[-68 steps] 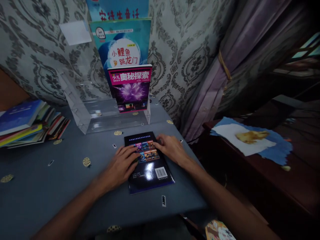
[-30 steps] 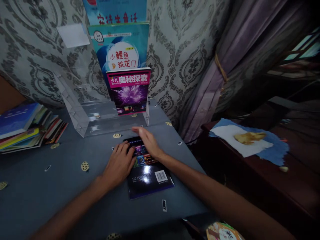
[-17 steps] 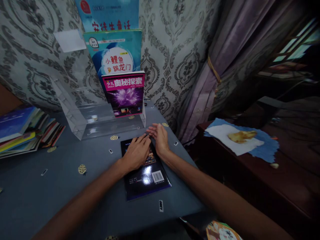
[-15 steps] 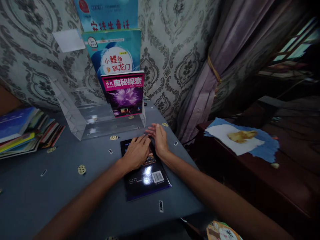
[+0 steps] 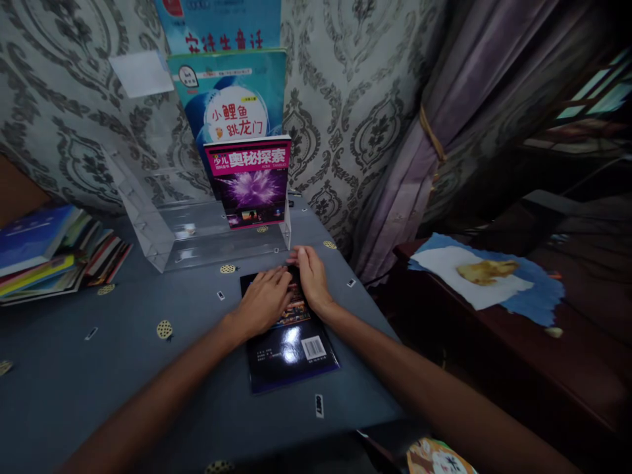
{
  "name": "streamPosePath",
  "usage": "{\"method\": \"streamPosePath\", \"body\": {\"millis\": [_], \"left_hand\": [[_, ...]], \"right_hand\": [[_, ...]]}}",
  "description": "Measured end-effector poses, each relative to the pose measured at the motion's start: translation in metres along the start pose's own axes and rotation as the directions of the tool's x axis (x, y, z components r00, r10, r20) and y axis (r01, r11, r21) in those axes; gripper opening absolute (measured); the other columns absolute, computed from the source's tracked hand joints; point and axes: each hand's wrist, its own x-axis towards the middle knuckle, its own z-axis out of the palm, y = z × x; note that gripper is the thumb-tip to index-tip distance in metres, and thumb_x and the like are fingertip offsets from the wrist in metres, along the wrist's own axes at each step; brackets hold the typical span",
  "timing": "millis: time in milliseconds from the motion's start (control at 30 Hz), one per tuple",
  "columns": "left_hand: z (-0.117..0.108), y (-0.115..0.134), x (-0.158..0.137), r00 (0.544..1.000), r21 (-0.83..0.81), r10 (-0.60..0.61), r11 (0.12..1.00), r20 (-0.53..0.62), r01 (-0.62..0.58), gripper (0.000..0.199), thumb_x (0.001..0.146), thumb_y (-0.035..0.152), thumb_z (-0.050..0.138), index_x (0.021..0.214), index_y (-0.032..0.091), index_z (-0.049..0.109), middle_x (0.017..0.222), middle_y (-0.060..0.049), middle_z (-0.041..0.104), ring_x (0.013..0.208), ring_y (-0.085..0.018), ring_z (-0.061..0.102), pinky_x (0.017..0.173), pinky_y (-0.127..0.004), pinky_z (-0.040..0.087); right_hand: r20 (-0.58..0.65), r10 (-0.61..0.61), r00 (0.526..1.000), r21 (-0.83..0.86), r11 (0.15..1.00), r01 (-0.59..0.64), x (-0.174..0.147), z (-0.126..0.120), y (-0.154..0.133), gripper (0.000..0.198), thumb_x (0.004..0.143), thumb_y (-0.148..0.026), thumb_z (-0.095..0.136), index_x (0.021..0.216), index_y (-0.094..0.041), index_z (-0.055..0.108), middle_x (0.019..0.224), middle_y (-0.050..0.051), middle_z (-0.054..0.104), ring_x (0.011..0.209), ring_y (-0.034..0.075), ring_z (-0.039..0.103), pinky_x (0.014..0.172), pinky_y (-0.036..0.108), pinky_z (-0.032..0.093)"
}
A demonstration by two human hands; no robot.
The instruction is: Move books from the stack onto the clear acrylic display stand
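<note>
A dark, glossy book [image 5: 276, 365] lies on the table with its barcode side up. Across its upper left part rests my left hand [image 5: 264, 297], flat, fingers stretched out. My right hand [image 5: 312, 280] stands on its side along the book's upper right edge, fingers extended and partly hidden behind the thumb side. Whether its fingers touch the edge I cannot tell. Just beyond both hands is a clear acrylic stand [image 5: 222, 245], holding a pink and black book [image 5: 254, 187], a teal book [image 5: 237, 99] and a blue book [image 5: 222, 23] in rising tiers.
A stack of books [image 5: 44, 250] sits on the table at the left. Right of the table, a dark red bench [image 5: 494, 329] carries a blue cloth [image 5: 543, 299] and white paper [image 5: 454, 273]. A purple curtain [image 5: 395, 210] hangs by the wall. A colourful printed item [image 5: 439, 459] shows at the bottom.
My left hand has slid slightly left and toward me over the book, baring more of its cover picture. My right hand stays by the edge. The camera view has shifted slightly.
</note>
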Motion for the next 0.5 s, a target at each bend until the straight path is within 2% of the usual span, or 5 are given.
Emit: {"method": "streamPosePath", "body": {"millis": [167,300,500], "left_hand": [[0.0,-0.011,-0.02,0.998,0.001,-0.045,0.999,-0.045,0.045,0.027,0.101,0.026,0.047,0.123,0.013,0.053,0.137,-0.018,0.063,0.131,-0.029,0.056,0.107,-0.047,0.045],[-0.004,-0.024,-0.038,0.993,-0.024,-0.108,0.994,-0.047,0.107,0.026,0.102,0.025,0.043,0.123,0.014,0.055,0.138,-0.017,0.062,0.13,-0.028,0.057,0.106,-0.047,0.047],[-0.008,-0.044,-0.066,0.975,-0.175,-0.214,0.964,-0.055,0.202,0.039,0.096,0.009,0.034,0.129,0.018,0.053,0.137,-0.014,0.063,0.131,-0.026,0.057,0.104,-0.049,0.051]], "right_hand": [[0.061,-0.027,0.998,-0.053,0.998,0.03,0.0,-0.002,-0.001,0.048,0.094,-0.064,0.036,0.097,-0.023,0.06,0.089,0.008,0.072,0.084,0.027,0.072,0.085,0.045,0.055],[0.068,-0.03,0.997,-0.071,0.997,0.035,-0.001,-0.003,-0.003,0.047,0.095,-0.063,0.036,0.097,-0.023,0.059,0.091,0.008,0.072,0.083,0.026,0.072,0.083,0.043,0.055],[0.072,-0.055,0.996,-0.107,0.992,0.063,0.0,-0.004,-0.003,0.039,0.095,-0.058,0.038,0.096,-0.024,0.058,0.086,0.006,0.072,0.084,0.026,0.071,0.082,0.04,0.053]]}}
